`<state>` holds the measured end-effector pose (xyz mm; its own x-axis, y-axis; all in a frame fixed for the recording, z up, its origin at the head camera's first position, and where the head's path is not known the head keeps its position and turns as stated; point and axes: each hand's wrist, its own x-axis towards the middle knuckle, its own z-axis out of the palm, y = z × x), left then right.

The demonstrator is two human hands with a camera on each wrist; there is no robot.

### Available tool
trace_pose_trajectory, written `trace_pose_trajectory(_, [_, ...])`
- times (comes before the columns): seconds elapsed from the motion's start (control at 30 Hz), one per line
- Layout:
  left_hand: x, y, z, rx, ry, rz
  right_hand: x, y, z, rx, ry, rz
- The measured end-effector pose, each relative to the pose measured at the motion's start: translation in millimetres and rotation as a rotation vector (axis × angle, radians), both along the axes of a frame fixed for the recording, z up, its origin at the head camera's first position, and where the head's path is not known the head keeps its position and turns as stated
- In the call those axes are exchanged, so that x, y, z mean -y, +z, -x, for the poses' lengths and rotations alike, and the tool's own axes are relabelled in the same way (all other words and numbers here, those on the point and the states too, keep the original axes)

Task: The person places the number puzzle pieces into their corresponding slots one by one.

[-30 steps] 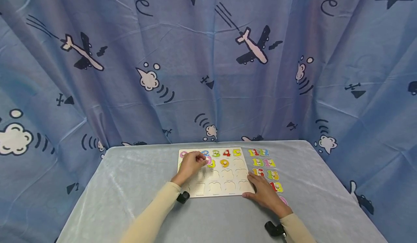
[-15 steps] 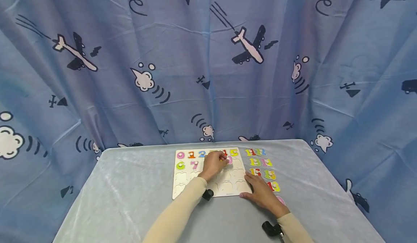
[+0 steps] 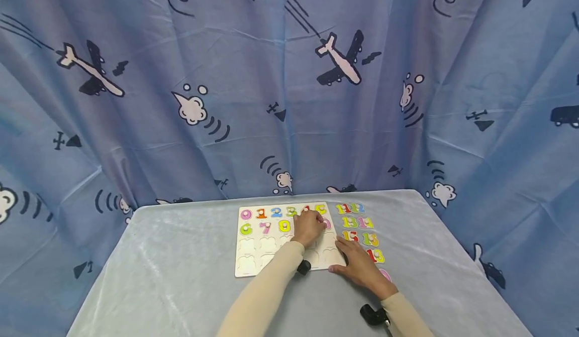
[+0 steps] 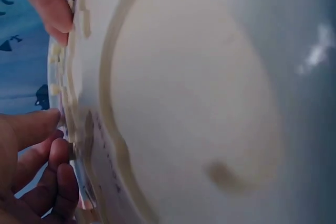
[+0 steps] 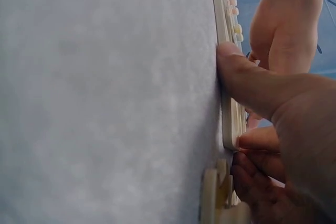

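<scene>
My left hand (image 3: pixel 309 228) pinches a pink number piece (image 3: pixel 327 223), its 0 showing, over the right end of the second row of a pale wooden number puzzle board (image 3: pixel 247 263). The rest of that piece is behind the fingers. In the left wrist view the left fingertips (image 4: pixel 55 116) are close at the board's surface. My right hand (image 3: pixel 359 266) rests on the board's lower right corner, the thumb (image 5: pixel 231 59) along the front edge in the right wrist view. Coloured numbers fill the top row, with a green 6 (image 3: pixel 246 229), pink 7 (image 3: pixel 265 227) and yellow 8 (image 3: pixel 284 225) below.
Right of the board, loose number pieces lie in two columns on the grey cloth-covered table (image 3: pixel 181 256), among them a red 15 (image 3: pixel 350 235) and a pink 14 (image 3: pixel 365 222). A pink piece (image 3: pixel 385 274) is partly behind the right hand. A blue patterned curtain (image 3: pixel 253 101) hangs behind.
My left hand has moved right across the board with the pink piece, to the second row's right end, uncovering the 6, 7 and 8. The right hand has stayed at the corner.
</scene>
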<state>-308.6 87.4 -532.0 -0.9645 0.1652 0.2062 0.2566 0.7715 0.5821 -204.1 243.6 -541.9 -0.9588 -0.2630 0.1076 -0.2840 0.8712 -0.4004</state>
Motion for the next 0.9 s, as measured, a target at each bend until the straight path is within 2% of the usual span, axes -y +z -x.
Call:
trace_pose_trajectory(0.2, [-5,-1.8,1.1,-0.019,0.064,0.062,1,0.6,0.7,0.011,0.005,0.017])
trace_pose_trajectory(0.33, [-4,-1.7,0.1,-0.018,0.068,0.074,1,0.7,1.4,0.009,0.006,0.008])
trace_pose_trajectory(0.43, [-1,-0.1,-1.2,-0.009,0.037,0.065,1,1.3,1.6,0.005,0.007,0.006])
trace_pose_trajectory(0.67, [16,6.7,-4.3,-0.003,-0.088,-0.004,1,1.1,1.9,0.009,0.008,0.002])
trace_pose_trajectory(0.9, [49,9.0,-5.9,-0.017,-0.125,-0.020,0,1.7,1.1,0.039,0.001,0.002])
